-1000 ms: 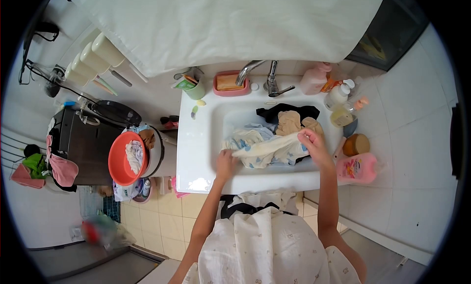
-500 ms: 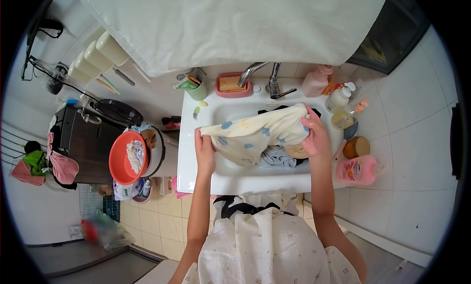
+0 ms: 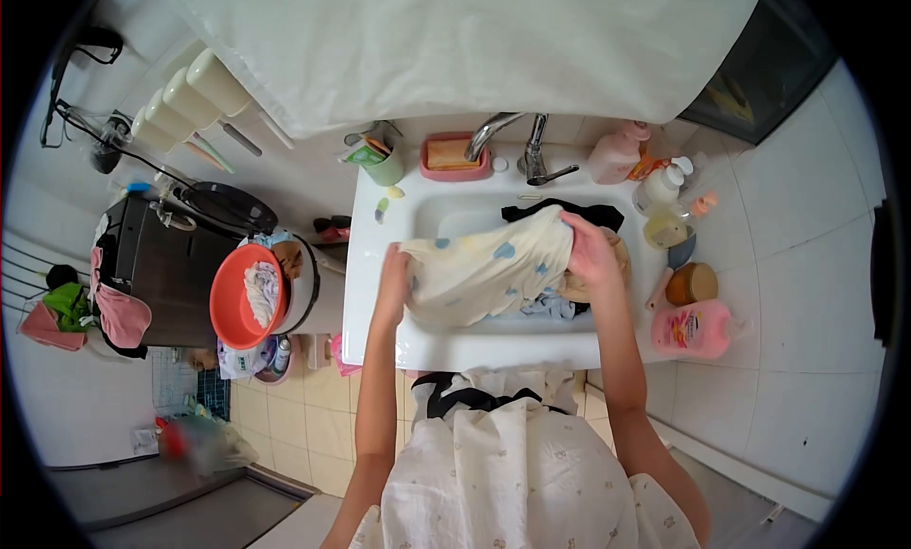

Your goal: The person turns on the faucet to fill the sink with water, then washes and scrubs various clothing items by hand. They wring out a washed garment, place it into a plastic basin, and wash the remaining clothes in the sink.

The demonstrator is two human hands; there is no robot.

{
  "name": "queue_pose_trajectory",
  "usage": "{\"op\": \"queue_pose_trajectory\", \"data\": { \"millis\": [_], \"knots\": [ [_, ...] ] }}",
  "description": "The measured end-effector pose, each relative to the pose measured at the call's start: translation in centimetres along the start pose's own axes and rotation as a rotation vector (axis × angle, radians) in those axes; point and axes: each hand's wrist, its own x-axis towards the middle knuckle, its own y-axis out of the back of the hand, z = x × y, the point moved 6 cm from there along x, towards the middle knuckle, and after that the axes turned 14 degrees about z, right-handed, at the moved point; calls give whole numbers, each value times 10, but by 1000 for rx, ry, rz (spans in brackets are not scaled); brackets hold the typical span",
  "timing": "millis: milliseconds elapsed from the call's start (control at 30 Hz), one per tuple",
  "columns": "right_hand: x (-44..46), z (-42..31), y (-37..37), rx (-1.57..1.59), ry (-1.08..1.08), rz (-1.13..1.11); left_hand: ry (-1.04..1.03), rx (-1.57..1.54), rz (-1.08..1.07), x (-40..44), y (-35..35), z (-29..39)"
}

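Observation:
Stretched between my two hands is a cream garment point(image 3: 484, 269) with blue heart-like spots; its exact kind is not clear. My left hand point(image 3: 393, 285) is closed on its left end, and my right hand point(image 3: 592, 252) grips the upper right end. The cloth hangs over the basin of the white sink point(image 3: 455, 352). Under and behind it lie other clothes: a black piece point(image 3: 607, 214) at the back, a tan piece point(image 3: 622, 262) by my right hand, and a grey-blue piece point(image 3: 550, 307) partly covered by the cream cloth.
A chrome faucet point(image 3: 534, 160) and a pink soap dish point(image 3: 455, 174) stand at the sink's back. Bottles, including a pink jug point(image 3: 691, 329), and an amber jar point(image 3: 693, 284) line the right rim. A green cup point(image 3: 384, 169) stands back left. Further left, an orange basin point(image 3: 228, 297) holds clothes.
The cream garment has turned and spread between my hands, showing more blue spots. My right hand has shifted slightly left, uncovering more of the black and tan clothes.

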Motion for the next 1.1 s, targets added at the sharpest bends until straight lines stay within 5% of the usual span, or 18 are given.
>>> {"op": "queue_pose_trajectory", "data": {
  "millis": [167, 233, 300, 333, 367, 433, 467, 500, 567, 700, 767, 1000, 1067, 1100],
  "knots": [
    [36, 35, 55, -96, -181, 109, 226, -128, -211, -4, -20, -71],
    [52, 42, 82, -266, -63, 132, 64, 331, -118, -6, -23, -80],
    [54, 32, 102, -1282, 443, 491, -120, 413, -107, 4, -19, -107],
    [46, 31, 85, -1500, 753, 387, -313, 537, -55, 0, -19, -103],
    [44, 35, 84, -1500, 751, 384, -507, 659, -2, -5, -18, -99],
    [39, 51, 70, -1881, 758, 303, -490, 665, 23, -6, -14, -105],
    [21, 57, 43, -1954, 1046, 292, -477, 670, 44, -5, -12, -109],
    [17, 65, 38, -1956, 1045, 294, -475, 669, 42, -6, -12, -114],
    [-2, 88, 17, -1963, 1411, -7, -563, 653, 156, -8, -6, -115],
    [1, 125, 44, -1985, 1170, -118, -453, 679, 167, -5, -2, -123],
    [6, 127, 58, -2031, 1079, 23, -425, 618, 153, -2, -2, -124],
    [6, 121, 66, -1893, 1140, -30, -303, 484, 169, -6, -7, -124],
    [9, 119, 68, -1817, 1134, -2, -934, 709, 276, -39, -25, -74],
    [12, 119, 70, -1815, 1134, -3, -935, 710, 277, -43, -24, -68]
  ]
}}
